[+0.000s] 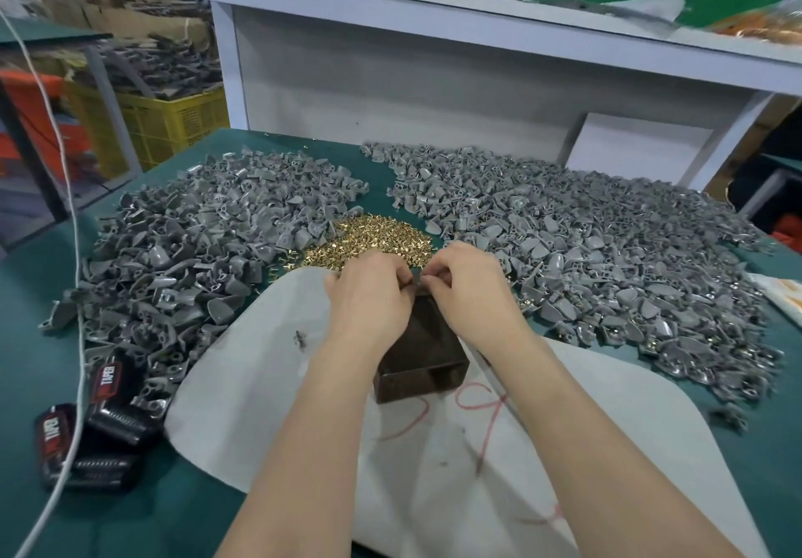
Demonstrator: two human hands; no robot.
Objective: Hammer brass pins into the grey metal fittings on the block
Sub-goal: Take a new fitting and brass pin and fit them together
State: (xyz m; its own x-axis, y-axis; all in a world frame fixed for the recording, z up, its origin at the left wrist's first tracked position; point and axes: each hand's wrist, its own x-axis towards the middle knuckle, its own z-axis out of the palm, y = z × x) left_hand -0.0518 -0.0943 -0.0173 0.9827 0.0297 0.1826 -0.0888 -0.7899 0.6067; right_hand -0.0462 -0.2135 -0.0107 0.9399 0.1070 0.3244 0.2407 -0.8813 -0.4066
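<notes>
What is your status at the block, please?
Left hand, right hand pinch a small piece over the block. Brass pins heaped behind. Grey fittings piled both sides.

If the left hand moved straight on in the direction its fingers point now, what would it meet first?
Probably the right hand, just past the small grey piece that it and the left hand seem to pinch over the dark block. Depth is hard to judge.

Grey fittings [607, 253] in two heaps; brass-gold pins [373, 238]; dark brown block [425, 353]; teal table [26, 340]; white sheet [269, 384] with red scrawl.
</notes>
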